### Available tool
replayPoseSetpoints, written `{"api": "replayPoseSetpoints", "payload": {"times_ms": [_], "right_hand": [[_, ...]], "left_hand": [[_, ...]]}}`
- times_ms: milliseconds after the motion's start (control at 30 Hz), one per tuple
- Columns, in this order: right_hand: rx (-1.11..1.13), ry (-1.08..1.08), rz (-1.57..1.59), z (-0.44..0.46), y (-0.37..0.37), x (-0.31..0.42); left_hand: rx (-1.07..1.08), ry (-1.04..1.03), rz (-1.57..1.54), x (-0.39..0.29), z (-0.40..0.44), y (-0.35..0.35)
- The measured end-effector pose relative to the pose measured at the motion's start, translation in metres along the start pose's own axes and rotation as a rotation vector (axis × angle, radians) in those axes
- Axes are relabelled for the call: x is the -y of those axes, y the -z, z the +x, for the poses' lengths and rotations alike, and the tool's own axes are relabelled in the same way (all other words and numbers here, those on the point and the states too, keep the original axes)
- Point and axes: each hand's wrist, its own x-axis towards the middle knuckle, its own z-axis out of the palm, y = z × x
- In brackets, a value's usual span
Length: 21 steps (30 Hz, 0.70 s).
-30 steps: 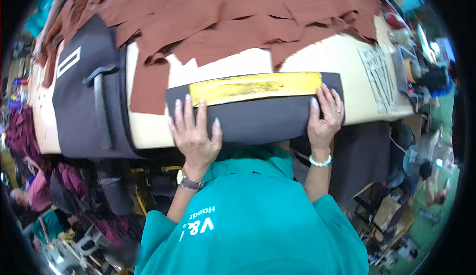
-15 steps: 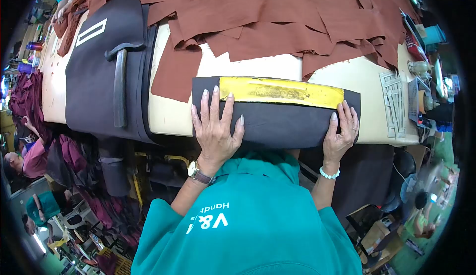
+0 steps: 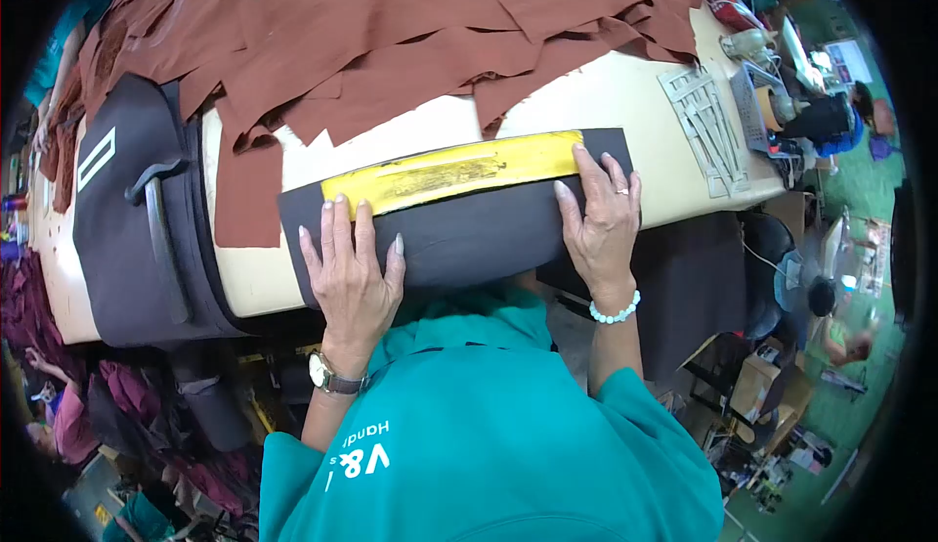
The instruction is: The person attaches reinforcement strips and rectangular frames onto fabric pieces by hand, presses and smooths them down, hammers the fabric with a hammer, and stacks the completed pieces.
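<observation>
At left, a hammer (image 3: 163, 239) lies on dark sheets (image 3: 122, 259). The left hand (image 3: 352, 293), fingers slightly apart, rests on the dark panel (image 3: 469, 234) and the left end of the yellow strip (image 3: 449, 173). The strip is laid along the panel's far part; whether it is fixed appears undeterminable. The right hand (image 3: 601, 234), unclenched, covers its right end, clamping nothing visible.
</observation>
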Motion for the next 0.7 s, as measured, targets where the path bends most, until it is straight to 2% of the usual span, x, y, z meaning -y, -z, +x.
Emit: {"api": "replayPoseSetpoints", "payload": {"times_ms": [67,200,367,700], "right_hand": [[0.018,-0.005,-0.046,-0.003,-0.002,0.003],[-0.035,-0.022,-0.001,-0.012,-0.018,-0.001],[-0.090,0.000,0.038,-0.013,-0.026,-0.007],[-0.106,-0.011,0.050,-0.012,-0.024,-0.004]], "left_hand": [[-0.027,-0.038,0.061,-0.006,0.002,-0.001],[-0.002,0.027,0.070,-0.015,0.004,-0.002],[-0.077,0.009,-0.144,-0.015,0.002,-0.018],[-0.103,-0.001,-0.140,-0.014,0.002,-0.018]]}}
